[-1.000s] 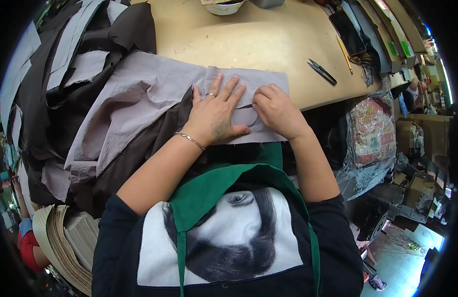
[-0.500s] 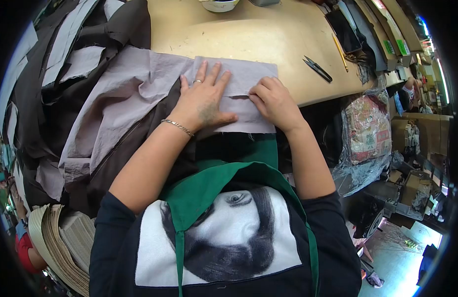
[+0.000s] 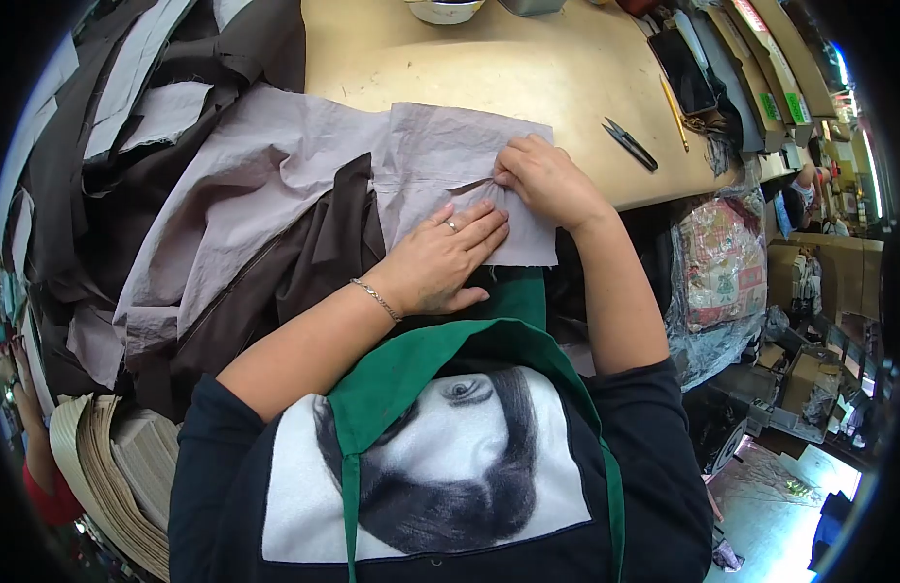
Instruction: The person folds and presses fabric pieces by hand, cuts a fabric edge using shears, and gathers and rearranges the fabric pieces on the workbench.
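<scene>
A light mauve-grey fabric piece (image 3: pixel 440 136) lies over the front of the table, joined along a seam to dark brown cloth (image 3: pixel 319 248) on its left. Across its middle runs a slit-like opening, with small creases near its right end. My left hand (image 3: pixel 448 255) rests flat on the piece below the slit, fingers spread toward the right. At the slit's right end, my right hand (image 3: pixel 542 180) pinches the fabric between thumb and fingers. The fingertips of both hands are close together, though apart.
Thread snips (image 3: pixel 630 144) and a yellow pencil (image 3: pixel 675 114) lie on the table (image 3: pixel 372 53) at right. A bowl (image 3: pixel 443 10) stands at the back. Brown and grey garment pieces (image 3: pixel 158 117) are heaped at left. A plastic-wrapped bundle (image 3: pixel 724 262) sits beyond the table's right edge.
My left hand has slid down and right, from across the upper fabric to below the slit. My right hand stays pinched at the slit's end, and the fabric there is more creased.
</scene>
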Tool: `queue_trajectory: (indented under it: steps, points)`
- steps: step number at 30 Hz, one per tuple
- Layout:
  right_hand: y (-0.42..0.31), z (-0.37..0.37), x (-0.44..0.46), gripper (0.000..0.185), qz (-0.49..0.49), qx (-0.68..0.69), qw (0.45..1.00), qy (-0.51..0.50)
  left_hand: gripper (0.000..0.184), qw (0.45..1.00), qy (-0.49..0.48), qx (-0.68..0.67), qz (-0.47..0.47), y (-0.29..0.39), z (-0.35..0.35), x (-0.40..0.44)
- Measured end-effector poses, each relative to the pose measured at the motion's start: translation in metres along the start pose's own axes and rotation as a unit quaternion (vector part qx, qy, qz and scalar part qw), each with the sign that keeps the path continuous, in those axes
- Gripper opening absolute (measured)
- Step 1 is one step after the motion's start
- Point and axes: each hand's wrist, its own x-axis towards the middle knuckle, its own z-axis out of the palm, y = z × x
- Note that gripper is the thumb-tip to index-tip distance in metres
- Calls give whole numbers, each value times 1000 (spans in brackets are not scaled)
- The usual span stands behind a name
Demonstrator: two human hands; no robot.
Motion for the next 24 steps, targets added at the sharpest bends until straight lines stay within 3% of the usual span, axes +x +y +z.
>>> queue_trajectory:
  steps: [7, 13, 19, 24]
  points:
    - [-3, -8, -30, 14, 51, 58, 997, 30, 70, 999, 34, 15, -13, 1, 6, 0]
    - [-18, -3, -29, 11, 75, -96, 992, 26, 63, 996, 51, 67, -22, 4, 9, 7]
    - [5, -5, -21, 12, 18, -85, 996, 7, 63, 997, 52, 48, -21, 3, 9, 5]
    - [3, -11, -43, 10, 46, -2, 997, 61, 63, 997, 58, 40, -24, 3, 10, 4]
